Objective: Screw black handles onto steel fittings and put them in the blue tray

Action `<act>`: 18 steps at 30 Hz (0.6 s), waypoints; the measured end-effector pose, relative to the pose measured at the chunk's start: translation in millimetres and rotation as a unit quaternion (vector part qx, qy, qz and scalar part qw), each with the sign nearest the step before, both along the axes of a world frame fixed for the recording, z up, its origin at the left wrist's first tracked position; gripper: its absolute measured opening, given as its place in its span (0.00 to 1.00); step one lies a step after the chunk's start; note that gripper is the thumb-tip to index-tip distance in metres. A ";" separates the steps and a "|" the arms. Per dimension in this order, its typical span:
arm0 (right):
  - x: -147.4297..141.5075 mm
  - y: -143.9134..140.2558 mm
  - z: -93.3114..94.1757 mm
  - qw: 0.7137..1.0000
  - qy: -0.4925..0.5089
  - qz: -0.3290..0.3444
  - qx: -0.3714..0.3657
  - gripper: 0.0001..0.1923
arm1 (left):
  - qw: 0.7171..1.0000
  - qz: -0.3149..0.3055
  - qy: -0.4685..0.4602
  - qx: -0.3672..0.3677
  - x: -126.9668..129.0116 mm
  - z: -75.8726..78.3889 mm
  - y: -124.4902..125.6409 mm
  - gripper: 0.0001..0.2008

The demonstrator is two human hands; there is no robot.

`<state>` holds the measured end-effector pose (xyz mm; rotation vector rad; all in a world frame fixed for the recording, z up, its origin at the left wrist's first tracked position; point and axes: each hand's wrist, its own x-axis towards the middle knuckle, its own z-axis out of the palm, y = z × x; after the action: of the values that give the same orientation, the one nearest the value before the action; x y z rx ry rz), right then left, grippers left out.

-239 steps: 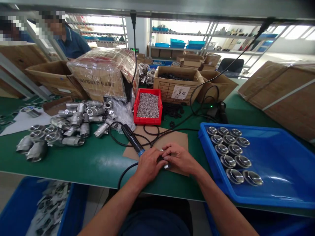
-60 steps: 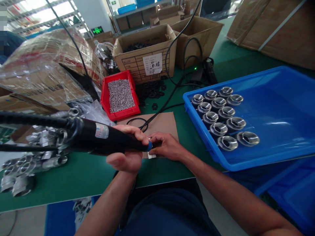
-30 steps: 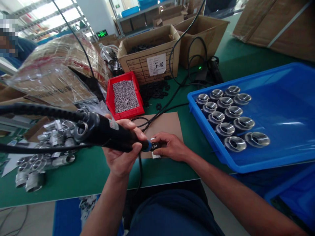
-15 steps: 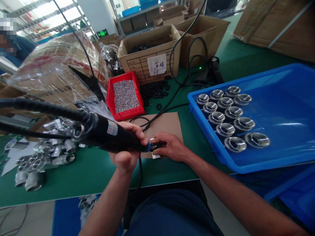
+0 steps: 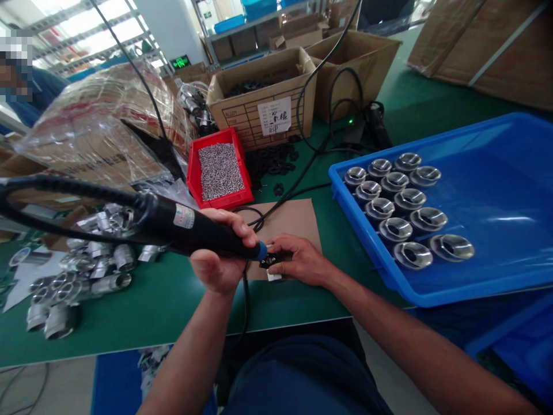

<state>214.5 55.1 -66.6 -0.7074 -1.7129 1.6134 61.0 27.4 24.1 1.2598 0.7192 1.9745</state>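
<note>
My left hand [image 5: 220, 271] is wrapped round a black corded electric screwdriver [image 5: 158, 225] with a blue nose ring. The tool lies slantwise, its nose pointing right and down. Just under the nose, a small black part [image 5: 268, 261] with bright metal spots, perhaps screw heads, is pinched by my right hand [image 5: 305, 260]. A small white piece [image 5: 273, 276] shows by the right fingertips. Both hands are over a flat cardboard sheet [image 5: 302, 222]. Whether the screwdriver's bit touches the black part is hidden.
A red bin [image 5: 194, 173] of small metal pieces stands behind the hands, beside loose black parts [image 5: 272, 158]. Metal fittings [image 5: 103, 268] are heaped at left. To the right, a blue tray [image 5: 496, 230] holds several shiny flanged fittings. Cartons [image 5: 237, 118] and black cables [image 5: 302, 178] lie farther back.
The screwdriver's nose has lifted slightly and shifted, showing more of the black part. My left thumb has moved left and up a little. The right hand stays almost in place.
</note>
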 end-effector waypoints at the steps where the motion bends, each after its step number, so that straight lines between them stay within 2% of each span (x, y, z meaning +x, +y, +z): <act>1: 0.0 0.0 0.0 1.000 0.000 0.000 -0.001 0.15 | 1.000 -0.005 0.000 -0.002 0.1 -0.4 -0.2 0.28; 10: -0.9 0.5 -0.4 1.000 0.002 0.004 -0.003 0.15 | 0.999 -0.033 0.024 0.016 -0.7 -2.6 1.9 0.27; 18: -0.7 1.1 2.9 1.000 0.013 0.008 0.002 0.15 | 0.999 -0.037 0.023 0.020 0.5 5.2 -6.5 0.31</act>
<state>213.9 56.1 -63.8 -0.6704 -1.7071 1.6240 61.5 20.9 29.3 1.3395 0.6498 1.9145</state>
